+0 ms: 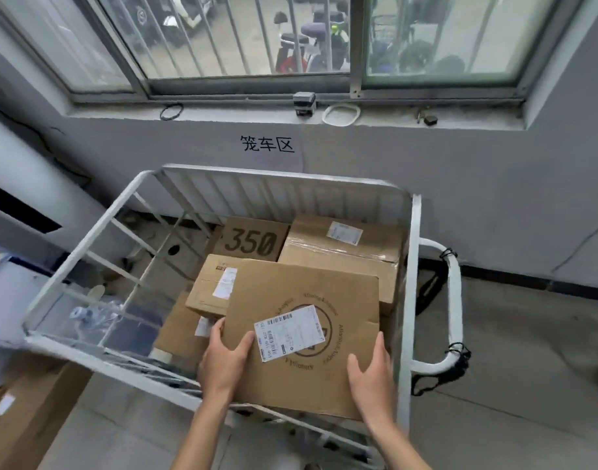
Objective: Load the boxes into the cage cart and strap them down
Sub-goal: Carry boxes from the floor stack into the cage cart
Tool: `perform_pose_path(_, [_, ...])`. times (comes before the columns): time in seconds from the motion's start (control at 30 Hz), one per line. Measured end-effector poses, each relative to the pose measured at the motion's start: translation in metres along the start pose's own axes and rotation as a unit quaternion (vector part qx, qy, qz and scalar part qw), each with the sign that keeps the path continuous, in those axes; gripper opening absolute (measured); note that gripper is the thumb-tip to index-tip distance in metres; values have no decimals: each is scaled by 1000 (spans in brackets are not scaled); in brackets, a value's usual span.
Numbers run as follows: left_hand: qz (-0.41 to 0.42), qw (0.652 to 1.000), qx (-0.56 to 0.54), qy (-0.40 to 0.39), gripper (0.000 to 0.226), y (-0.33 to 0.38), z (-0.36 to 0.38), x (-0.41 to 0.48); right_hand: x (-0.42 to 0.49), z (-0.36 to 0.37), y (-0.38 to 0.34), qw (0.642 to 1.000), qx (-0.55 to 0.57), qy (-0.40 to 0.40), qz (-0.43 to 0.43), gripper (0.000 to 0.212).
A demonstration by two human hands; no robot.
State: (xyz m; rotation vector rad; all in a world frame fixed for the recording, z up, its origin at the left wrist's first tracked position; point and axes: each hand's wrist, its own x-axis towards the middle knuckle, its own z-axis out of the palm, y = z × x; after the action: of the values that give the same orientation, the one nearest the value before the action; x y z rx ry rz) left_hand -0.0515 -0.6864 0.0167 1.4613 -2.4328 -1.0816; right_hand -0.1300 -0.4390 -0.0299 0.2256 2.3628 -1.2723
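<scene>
A white metal cage cart (413, 300) stands below the window and holds several cardboard boxes. On top, near me, lies a large flat box (311, 300) with a round printed logo and a white shipping label. My left hand (224, 357) grips its near left edge, thumb on top and fingers round the side. My right hand (372, 371) holds its near right corner with the thumb on top. Behind it sit a box marked 350 (253, 239), a taped box (341, 242) and a smaller labelled box (209, 286).
Black straps (456, 364) hang tied to the cart's white handle (455, 300) on the right. Another cardboard box (23, 412) stands on the floor at the lower left. A grey wall with a barred window lies behind the cart. Tiled floor stretches to the right.
</scene>
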Motion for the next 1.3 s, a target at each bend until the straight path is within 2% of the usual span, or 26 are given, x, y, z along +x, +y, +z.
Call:
perform_pose_path(0.13, [-11, 992, -2, -128, 86, -20, 59, 55, 34, 25, 18, 996, -12, 43, 73, 80])
perform_pose_path(0.27, [-12, 968, -22, -251, 95, -44, 119, 92, 70, 54, 53, 989, -50, 60, 128, 77])
perform_pose_path(0.4, [0, 927, 33, -372, 100, -76, 166, 98, 78, 85, 98, 963, -188, -17, 192, 82])
perform_pose_path(0.47, [34, 918, 150, -365, 119, -93, 182, 94, 75, 100, 116, 949, -253, -28, 186, 80])
perform_pose_path(0.53, [115, 899, 266, -327, 124, -103, 189, 93, 71, 114, 121, 934, -320, -25, 157, 76])
perform_pose_path(0.6, [208, 851, 346, -334, 122, -111, 192, 92, 71, 125, 117, 927, -348, -57, 127, 82])
perform_pose_path(0.63, [236, 828, 367, -351, 121, -113, 194, 93, 72, 129, 113, 926, -349, -75, 124, 89])
perform_pose_path(0.7, [257, 804, 388, -370, 118, -110, 203, 99, 82, 131, 108, 921, -356, -92, 132, 98])
perform_pose_path(0.87, [285, 812, 370, -350, 116, -77, 219, 124, 127, 114, 94, 924, -353, -87, 117, 102])
perform_pose_path(1.1, [269, 813, 392, -336, 114, -44, 228, 136, 155, 98, 72, 928, -342, -109, 96, 103])
perform_pose_path(1.2, [284, 809, 407, -315, 105, -28, 223, 121, 146, 80, 64, 933, -326, -129, 75, 94])
perform_pose_path(1.3, [306, 821, 381, -297, 91, -11, 217, 90, 125, 58, 59, 940, -320, -114, 17, 84])
